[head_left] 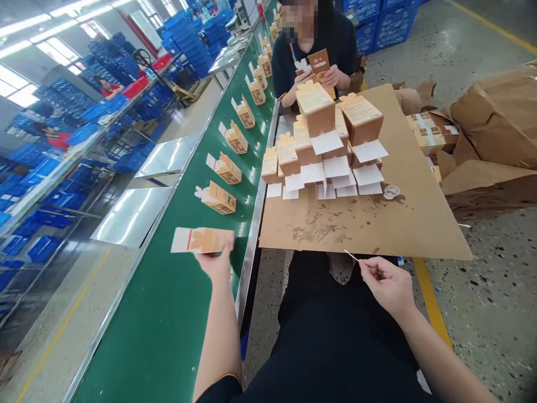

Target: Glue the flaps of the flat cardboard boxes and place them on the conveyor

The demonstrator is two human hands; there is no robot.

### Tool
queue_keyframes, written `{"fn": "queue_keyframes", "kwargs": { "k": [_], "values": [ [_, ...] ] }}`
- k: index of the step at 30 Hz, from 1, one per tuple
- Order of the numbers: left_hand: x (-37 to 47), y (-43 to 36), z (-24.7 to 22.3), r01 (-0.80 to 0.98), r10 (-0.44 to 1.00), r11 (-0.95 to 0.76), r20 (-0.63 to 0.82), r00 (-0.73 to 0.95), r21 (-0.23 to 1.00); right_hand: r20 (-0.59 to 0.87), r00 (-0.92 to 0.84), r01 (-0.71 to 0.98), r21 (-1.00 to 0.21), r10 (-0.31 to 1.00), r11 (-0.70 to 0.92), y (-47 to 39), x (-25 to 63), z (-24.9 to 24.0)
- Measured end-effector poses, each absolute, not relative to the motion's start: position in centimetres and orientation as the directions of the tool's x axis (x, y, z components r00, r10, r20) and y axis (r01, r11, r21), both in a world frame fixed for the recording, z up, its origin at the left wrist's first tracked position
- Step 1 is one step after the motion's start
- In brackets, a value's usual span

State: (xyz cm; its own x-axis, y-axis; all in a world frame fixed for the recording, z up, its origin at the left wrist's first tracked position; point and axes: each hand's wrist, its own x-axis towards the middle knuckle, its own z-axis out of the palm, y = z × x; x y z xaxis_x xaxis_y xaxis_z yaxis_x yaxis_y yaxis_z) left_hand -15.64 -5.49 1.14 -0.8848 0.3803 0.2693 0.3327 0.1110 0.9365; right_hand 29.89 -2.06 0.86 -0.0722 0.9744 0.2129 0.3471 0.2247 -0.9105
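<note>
Box (210, 239) is in our left hand (215, 267) in the head view, over the green belt (163, 319); we cannot tell if it touches the belt. The fingers of that hand are closed on one end of the box, and its white flap (180, 239) sticks out at the other end. Our right hand (391, 286) pinches a thin stick (351, 256) between thumb and finger, by the near edge of the brown counter (419, 229).

The box looks like thin card, so we think it is light and stiff enough to stand up, but a hard squeeze could dent it. The flat sides look best to hold; the flap may bend. The stick looks very light and easy to snap, so a soft pinch should do.

Now we count. We hold one box and one stick. On the belt, at least seven boxes (223, 198) stand in a row, and the far ones blur together. On the counter is a pile (316, 115) where we can pick out at least six boxes; others are partly hidden. One small round dish (391, 192) sits to the right of the pile, near some dark wet marks (321, 230). One co-worker (283, 70) behind the pile holds brown card (319, 60) in two hands.
</note>
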Motion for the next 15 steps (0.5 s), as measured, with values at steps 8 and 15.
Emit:
{"fn": "queue_keyframes", "kwargs": {
  "k": [8,15],
  "values": [
    [-19.2,-9.3,0.2,0.363,0.230,0.366,0.294,-0.928,0.857,0.196,-0.059,0.335,-0.919,0.979,0.205,0.2,29.8,1.3],
    [-13.9,-1.4,2.0,0.651,0.466,-0.006,0.578,-0.670,0.759,0.189,0.101,0.350,-0.926,0.977,0.142,-0.4,32.2,1.2]
  ]
}}
